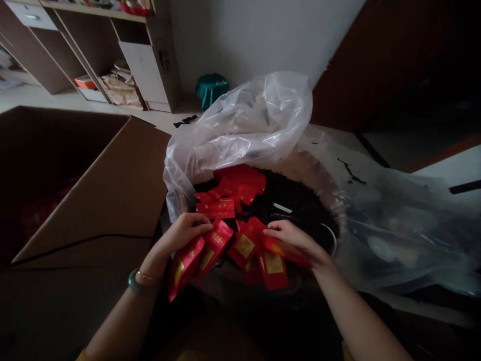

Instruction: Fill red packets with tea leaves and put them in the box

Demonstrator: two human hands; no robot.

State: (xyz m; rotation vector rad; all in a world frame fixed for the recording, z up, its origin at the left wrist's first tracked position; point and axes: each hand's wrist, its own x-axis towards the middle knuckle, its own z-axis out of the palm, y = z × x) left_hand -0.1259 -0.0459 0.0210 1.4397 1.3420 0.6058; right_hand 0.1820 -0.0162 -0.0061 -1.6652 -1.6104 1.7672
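My left hand (184, 231) is closed round the tops of two red packets (193, 260) that hang down toward me. My right hand (291, 235) lies on another red packet (285, 249) with its fingers curled over it. Several more red packets with gold labels (244, 245) lie between my hands. Others (233, 190) rest farther back on a heap of dark loose material (296, 200) inside a large clear plastic bag (244, 120). A green bangle and a thin gold bracelet (141, 283) sit on my left wrist.
A big open cardboard box (112, 185) stands at the left, its flap next to the bag. Crumpled clear plastic (406, 225) spreads to the right. Wooden shelving (112, 55) and a teal stool (211, 87) stand by the far wall.
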